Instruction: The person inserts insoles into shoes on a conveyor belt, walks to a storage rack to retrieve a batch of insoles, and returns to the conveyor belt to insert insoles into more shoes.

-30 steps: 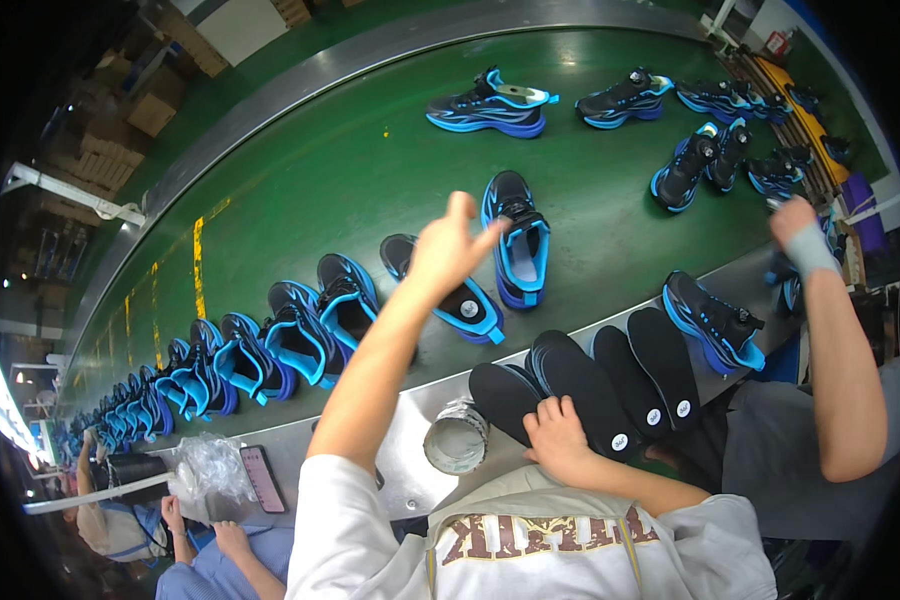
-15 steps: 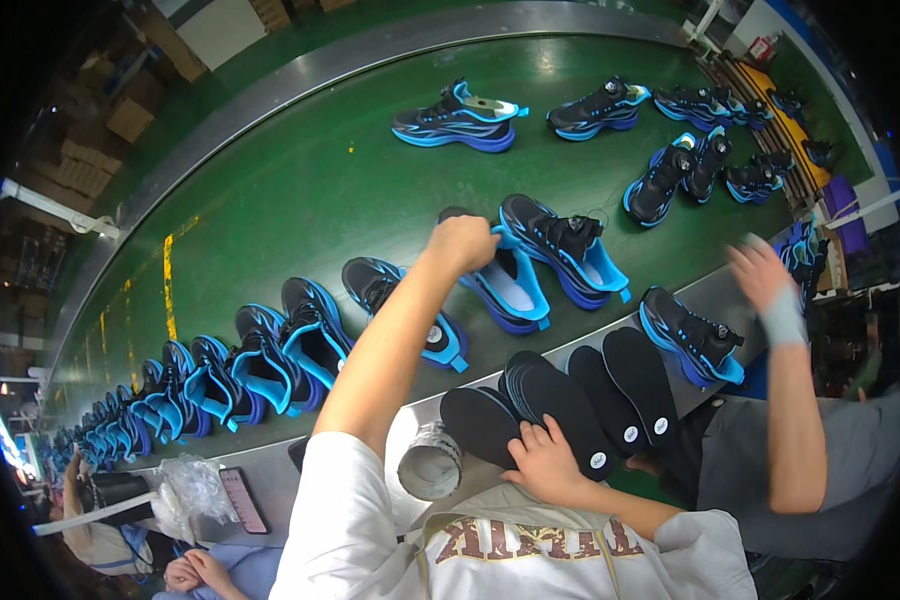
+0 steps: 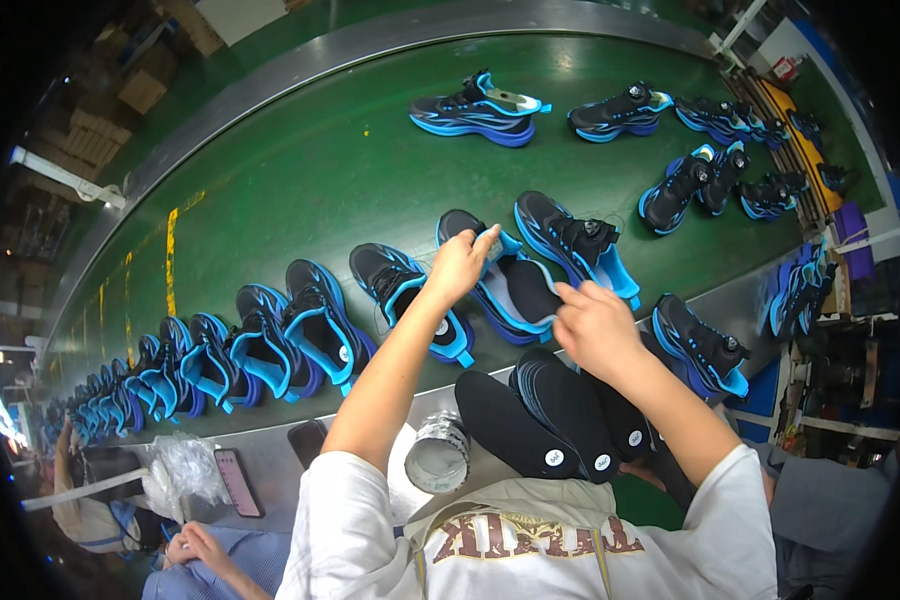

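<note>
Black-and-blue shoe [image 3: 505,285] on green conveyor belt [image 3: 300,170], left hand [image 3: 460,265] fingers gripping it, right hand [image 3: 592,325] fingers curled beside.

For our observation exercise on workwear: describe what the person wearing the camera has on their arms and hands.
Both forearms are bare. The left hand and right hand wear no gloves, and I see no rings or watch. Short white sleeves end above the elbows, belonging to a white top with dark lettering across it.

Green conveyor belt [image 3: 300,180] under blue-black shoes [image 3: 315,320]
</note>
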### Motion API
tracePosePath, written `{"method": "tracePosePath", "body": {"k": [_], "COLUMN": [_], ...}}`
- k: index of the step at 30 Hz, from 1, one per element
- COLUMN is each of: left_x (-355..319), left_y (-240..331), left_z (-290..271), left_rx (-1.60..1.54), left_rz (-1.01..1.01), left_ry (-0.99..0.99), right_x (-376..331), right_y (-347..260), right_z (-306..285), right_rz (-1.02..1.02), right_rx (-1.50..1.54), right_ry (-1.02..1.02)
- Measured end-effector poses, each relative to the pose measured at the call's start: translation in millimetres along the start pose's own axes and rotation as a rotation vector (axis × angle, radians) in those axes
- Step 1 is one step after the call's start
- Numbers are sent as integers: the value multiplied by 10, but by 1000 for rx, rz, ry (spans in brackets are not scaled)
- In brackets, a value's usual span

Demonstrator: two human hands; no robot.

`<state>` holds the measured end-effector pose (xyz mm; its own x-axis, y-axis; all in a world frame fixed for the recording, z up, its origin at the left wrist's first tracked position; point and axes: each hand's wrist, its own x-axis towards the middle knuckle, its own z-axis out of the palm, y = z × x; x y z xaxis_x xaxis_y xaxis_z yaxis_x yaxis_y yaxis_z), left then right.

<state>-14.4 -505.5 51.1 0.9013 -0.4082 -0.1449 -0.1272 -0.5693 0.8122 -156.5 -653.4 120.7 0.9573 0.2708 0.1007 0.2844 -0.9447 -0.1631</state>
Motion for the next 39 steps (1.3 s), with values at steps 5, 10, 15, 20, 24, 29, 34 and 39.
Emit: {"method": "tracePosePath", "body": {"k": [5, 10, 15, 20, 24, 29, 34, 39], "left_x": [8, -34, -75, -115, -117, -55, -61, -33], "left_y": [-42, -86, -101, -85, -123, -98, -165, -182], "left_z": [58, -2, -26, -18, 23, 92, 64, 56], "left_rx": [-179, -239, -363, -378, -344, -352, -319, -375], "left_rz": [-59, -84, -99, -78, -73, -85, -104, -99], "left_ry": [-23, -56, -66, -26, -3, -13, -31, -76], "right_x": [395, 421, 410, 476, 459, 585, 737, 875], "right_y": [-21, -124, -120, 111, 70, 198, 124, 108], "right_z": [701, 745, 180, 263, 521, 935, 889, 947], "right_rz": [291, 284, 330, 57, -94, -56, -71, -64], "right_rx": [-8, 71, -10, 57, -15, -49, -194, -369], "right_ry": [-251, -161, -461, -490, -403, -307, -675, -960]}}
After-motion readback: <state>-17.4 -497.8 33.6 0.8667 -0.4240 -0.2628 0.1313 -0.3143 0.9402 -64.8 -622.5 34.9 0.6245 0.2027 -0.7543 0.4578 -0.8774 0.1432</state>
